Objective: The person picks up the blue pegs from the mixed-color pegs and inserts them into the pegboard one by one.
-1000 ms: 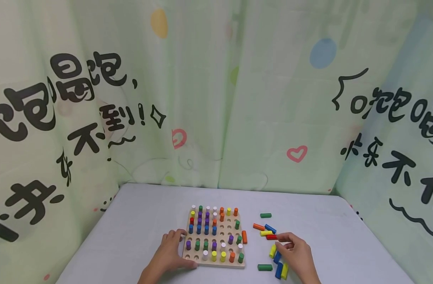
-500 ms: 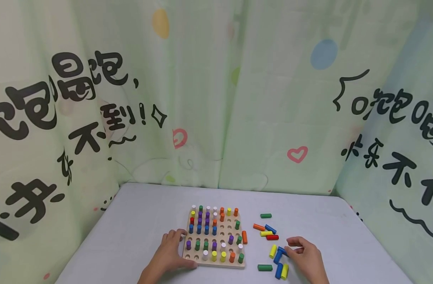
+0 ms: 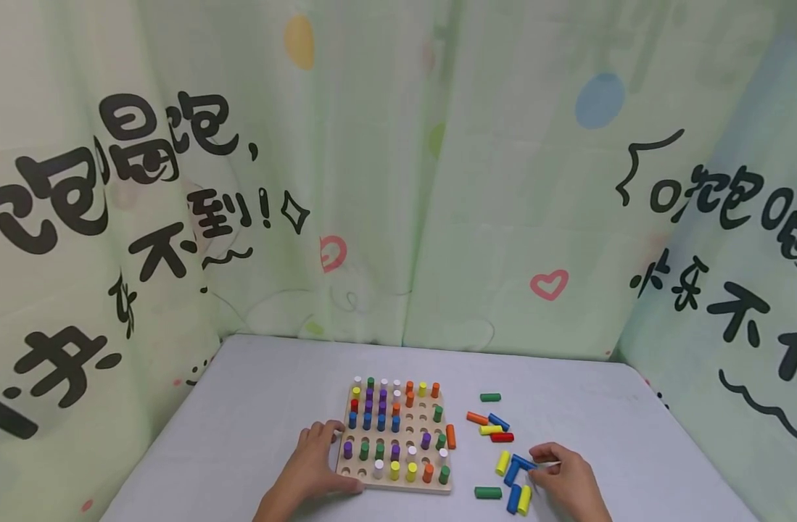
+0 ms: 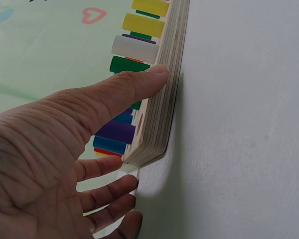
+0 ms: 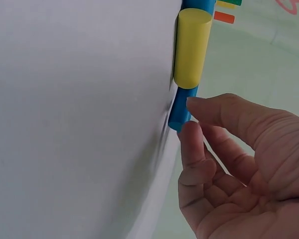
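Note:
A wooden pegboard [image 3: 398, 487] with many coloured pegs stands left of centre on the table. My left hand [image 3: 316, 464] holds its near left corner, thumb along the front edge; in the left wrist view the fingertips [image 4: 117, 162] reach the side. My right hand [image 3: 566, 478] is low over the loose pegs, thumb and index finger parted around the end of a blue peg [image 3: 523, 462]. That blue peg [image 5: 179, 117] also shows beside the thumb tip in the right wrist view; contact is unclear. It lies against another blue peg [image 3: 511, 475].
Loose pegs lie right of the board: a yellow peg [image 3: 502, 462], a red peg [image 3: 502, 437], a green peg [image 3: 488, 493] and several more. An orange peg [image 3: 451, 436] is by the board's right edge. A printed curtain [image 3: 398, 181] surrounds the white table [image 3: 274, 391].
My right hand has left the red peg and moved right and nearer, to the blue peg. Its thumb and index finger have spread. My left hand stays on the pegboard.

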The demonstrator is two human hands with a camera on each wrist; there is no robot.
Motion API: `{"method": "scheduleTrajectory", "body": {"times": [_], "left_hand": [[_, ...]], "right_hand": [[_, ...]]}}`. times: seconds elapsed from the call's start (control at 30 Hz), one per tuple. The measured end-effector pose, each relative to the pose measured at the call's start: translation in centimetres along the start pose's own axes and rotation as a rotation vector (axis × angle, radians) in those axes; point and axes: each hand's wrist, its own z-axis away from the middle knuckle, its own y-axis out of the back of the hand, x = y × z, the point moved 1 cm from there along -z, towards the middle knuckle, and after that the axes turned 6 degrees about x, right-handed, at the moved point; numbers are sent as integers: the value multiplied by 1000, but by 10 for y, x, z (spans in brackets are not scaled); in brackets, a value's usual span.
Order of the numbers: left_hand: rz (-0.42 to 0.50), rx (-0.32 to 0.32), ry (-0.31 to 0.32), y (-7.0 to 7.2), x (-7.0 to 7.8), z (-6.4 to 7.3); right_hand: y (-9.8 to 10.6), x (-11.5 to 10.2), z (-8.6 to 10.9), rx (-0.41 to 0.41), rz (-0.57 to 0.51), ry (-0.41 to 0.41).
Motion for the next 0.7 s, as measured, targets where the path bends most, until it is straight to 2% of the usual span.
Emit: {"method": "scheduleTrajectory", "body": {"times": [0.37, 0.7], "left_hand": [[-2, -9, -2, 0, 0, -2], [0, -8, 9, 0, -1, -2]], "right_hand": [[-4, 3, -5, -22, 43, 42], [-5, 5, -6, -25, 46, 31]]}}
